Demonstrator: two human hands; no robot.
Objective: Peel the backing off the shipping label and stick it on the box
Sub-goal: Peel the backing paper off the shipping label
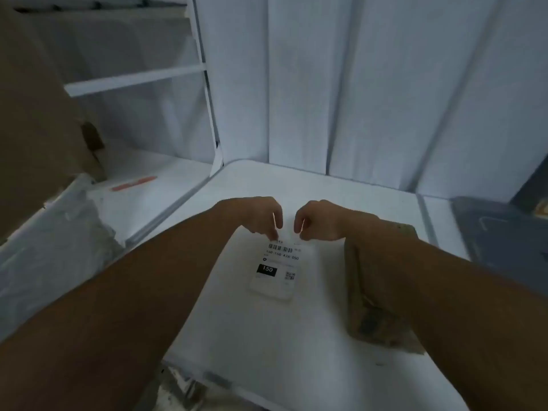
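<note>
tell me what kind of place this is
Probably a packing or shipping station. A barcoded shipping label lies on a white table, with both hands working at its far edge. Brown cardboard stands at the left beside white shelving.

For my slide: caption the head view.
Both hands pinch the label's far edge over a white table.

Packing area: white table [311, 185], cardboard box [32, 93], barcoded shipping label [278, 264], white curtain backdrop [370, 84].
</note>
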